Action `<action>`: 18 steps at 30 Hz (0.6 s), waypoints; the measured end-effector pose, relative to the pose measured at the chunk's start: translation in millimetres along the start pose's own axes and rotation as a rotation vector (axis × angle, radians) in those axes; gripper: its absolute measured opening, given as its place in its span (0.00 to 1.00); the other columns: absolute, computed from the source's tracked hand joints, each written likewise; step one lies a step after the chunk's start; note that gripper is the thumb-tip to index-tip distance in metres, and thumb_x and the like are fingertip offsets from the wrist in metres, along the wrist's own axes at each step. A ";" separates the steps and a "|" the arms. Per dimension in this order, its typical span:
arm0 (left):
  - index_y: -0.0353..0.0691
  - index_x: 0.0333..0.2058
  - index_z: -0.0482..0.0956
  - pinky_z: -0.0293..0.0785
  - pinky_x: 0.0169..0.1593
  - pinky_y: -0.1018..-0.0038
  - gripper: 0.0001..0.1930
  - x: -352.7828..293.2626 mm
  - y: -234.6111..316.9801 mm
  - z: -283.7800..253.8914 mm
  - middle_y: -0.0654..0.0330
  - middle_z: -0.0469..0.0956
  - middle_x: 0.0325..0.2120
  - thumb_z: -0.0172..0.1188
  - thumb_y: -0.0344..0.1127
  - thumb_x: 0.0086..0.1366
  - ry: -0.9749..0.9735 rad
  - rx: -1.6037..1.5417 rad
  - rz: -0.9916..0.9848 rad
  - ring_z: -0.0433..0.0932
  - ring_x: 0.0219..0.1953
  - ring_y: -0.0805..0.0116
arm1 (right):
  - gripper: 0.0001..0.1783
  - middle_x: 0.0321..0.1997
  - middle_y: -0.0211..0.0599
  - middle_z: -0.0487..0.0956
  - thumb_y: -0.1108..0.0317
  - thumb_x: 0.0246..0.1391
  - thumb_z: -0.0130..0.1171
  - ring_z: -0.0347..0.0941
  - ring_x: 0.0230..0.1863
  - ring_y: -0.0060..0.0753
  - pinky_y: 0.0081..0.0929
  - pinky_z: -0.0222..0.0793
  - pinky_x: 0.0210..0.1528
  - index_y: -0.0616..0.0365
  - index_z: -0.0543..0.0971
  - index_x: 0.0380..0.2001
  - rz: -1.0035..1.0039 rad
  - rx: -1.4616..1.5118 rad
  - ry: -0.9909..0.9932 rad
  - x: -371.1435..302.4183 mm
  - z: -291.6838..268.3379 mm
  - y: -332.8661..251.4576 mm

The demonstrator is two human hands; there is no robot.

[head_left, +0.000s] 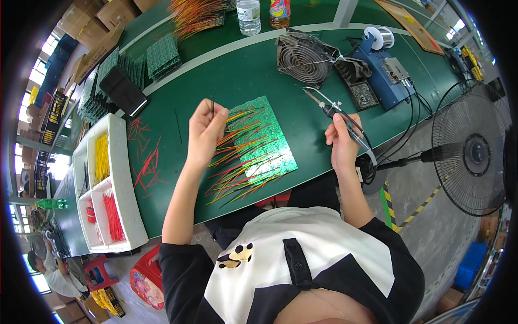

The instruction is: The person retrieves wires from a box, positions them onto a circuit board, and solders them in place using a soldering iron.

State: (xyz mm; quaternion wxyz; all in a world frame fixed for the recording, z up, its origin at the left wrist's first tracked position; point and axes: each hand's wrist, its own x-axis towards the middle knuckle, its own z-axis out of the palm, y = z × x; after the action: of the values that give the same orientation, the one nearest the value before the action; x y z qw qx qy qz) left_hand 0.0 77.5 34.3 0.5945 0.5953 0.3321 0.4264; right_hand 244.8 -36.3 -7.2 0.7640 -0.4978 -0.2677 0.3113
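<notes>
My left hand [206,132] is closed in a pinch on thin black wires [213,101] that point upward, beside the left edge of a green circuit board panel [276,141]. Rows of red, yellow and black wires [236,154] stick out from the panel toward the left. To the panel's right, my right hand [343,141] grips a soldering iron [328,109] with a thin metal solder feed along it. Its tip points up and left, apart from the panel. A single black wire [178,126] lies on the green table left of my left hand.
A white foam tray [136,202] holds yellow and red wires at the left, near loose red wires [148,168]. Behind them lies a phone [122,89]. A grimy square fan [303,60] and a blue soldering station [384,73] stand far right; a floor fan [475,148] is beyond.
</notes>
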 end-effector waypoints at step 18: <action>0.37 0.28 0.67 0.48 0.20 0.84 0.04 -8.1 -26.3 7.8 0.75 0.58 0.15 0.49 0.27 0.63 0.005 0.082 -0.126 0.52 0.17 0.88 | 0.10 0.17 0.38 0.74 0.71 0.54 0.57 0.66 0.13 0.21 0.15 0.61 0.17 0.59 0.65 0.29 0.076 -0.008 -0.093 -5.7 14.8 3.3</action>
State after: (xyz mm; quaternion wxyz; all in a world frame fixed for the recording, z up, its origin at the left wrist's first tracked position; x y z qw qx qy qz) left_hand 6.7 68.8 7.8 0.5945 0.5959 0.3876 0.3758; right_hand 229.7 -30.7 -5.4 0.7362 -0.4958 -0.2851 0.3619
